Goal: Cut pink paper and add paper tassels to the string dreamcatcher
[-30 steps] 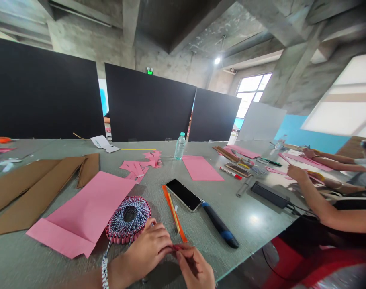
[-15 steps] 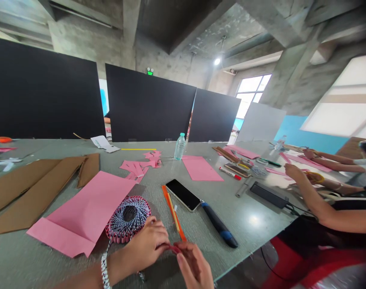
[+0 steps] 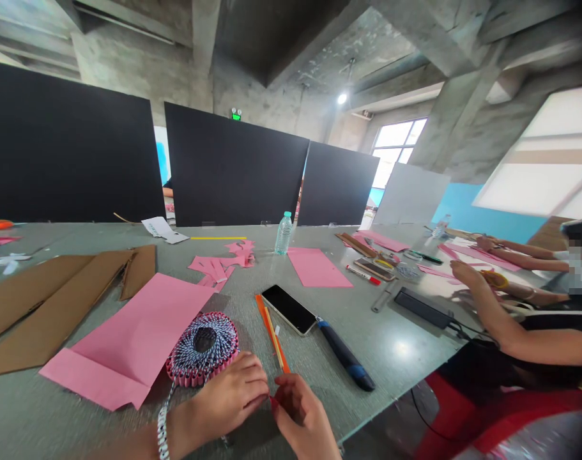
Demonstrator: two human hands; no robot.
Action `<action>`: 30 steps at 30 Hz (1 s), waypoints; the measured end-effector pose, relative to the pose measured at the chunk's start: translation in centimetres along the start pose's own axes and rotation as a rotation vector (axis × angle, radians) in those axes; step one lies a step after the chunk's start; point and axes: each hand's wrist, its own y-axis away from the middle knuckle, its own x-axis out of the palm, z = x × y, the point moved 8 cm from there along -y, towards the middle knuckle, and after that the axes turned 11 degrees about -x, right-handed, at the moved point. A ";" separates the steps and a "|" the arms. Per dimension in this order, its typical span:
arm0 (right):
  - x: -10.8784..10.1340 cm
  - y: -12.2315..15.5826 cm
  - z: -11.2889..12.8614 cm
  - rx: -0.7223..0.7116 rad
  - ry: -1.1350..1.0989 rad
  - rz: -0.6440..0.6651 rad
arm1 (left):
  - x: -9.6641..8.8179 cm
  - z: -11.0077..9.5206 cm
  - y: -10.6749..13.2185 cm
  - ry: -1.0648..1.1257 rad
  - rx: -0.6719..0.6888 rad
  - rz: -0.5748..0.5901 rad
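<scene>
My left hand (image 3: 233, 388) is closed, its fingertips at a small pinkish-red strip (image 3: 273, 402), most of which the fingers hide. Pinching the other end of that strip is my right hand (image 3: 304, 412), thumb against curled fingers. Just behind my left hand lies a round coil (image 3: 178, 361) of pink folded loops wound with blue-and-white cord, and its cord trails toward my wrist. A large folded pink sheet (image 3: 142, 332) touches the coil on the left. Beyond my right hand rest an orange strip (image 3: 260, 305) and a thin yellowish stick (image 3: 272, 329).
A phone (image 3: 291, 310) and a dark-handled tool (image 3: 345, 354) lie right of the strips. Brown cardboard (image 3: 65, 300) covers the left side. Farther back are pink scraps (image 3: 216, 267), a pink sheet (image 3: 318, 267) and a water bottle (image 3: 283, 234). At right, a co-worker's arm (image 3: 485, 313) reaches over the table.
My right hand has shifted slightly upward and its fingers have opened a little around the strip. Less of the strip shows now. My left hand stays almost in place.
</scene>
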 end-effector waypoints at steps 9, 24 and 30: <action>1.1 -0.1 0.0 -0.016 -0.118 0.021 | 0.5 0.5 -0.1 0.110 -0.057 0.093; 2.2 0.2 -1.7 0.146 -0.528 0.071 | -0.5 1.4 -0.4 0.362 -0.173 0.215; 2.4 0.1 -0.9 0.177 -0.545 0.076 | -0.8 1.6 -0.2 0.342 -0.176 0.182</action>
